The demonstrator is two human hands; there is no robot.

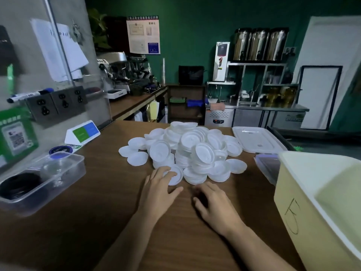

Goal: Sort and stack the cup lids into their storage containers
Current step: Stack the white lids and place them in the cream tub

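Note:
A heap of white cup lids (192, 149) lies in the middle of the wooden counter (97, 222). My left hand (159, 189) lies flat at the heap's near edge, its straight fingers resting on one white lid (176, 176). My right hand (212, 202) hovers just in front of the heap with its fingers loosely curled and nothing in it. At the left stands a clear plastic container (42, 178) holding black lids and clear dome lids. A large cream bin (320, 202) marked with a handwritten letter stands at the right.
A clear container lid (258, 139) lies at the back right, and a second clear box (268, 167) sits beside the cream bin. A white, green and blue sign (82, 133), a QR stand (16, 135) and wall sockets (56, 102) line the left. Café machines stand behind.

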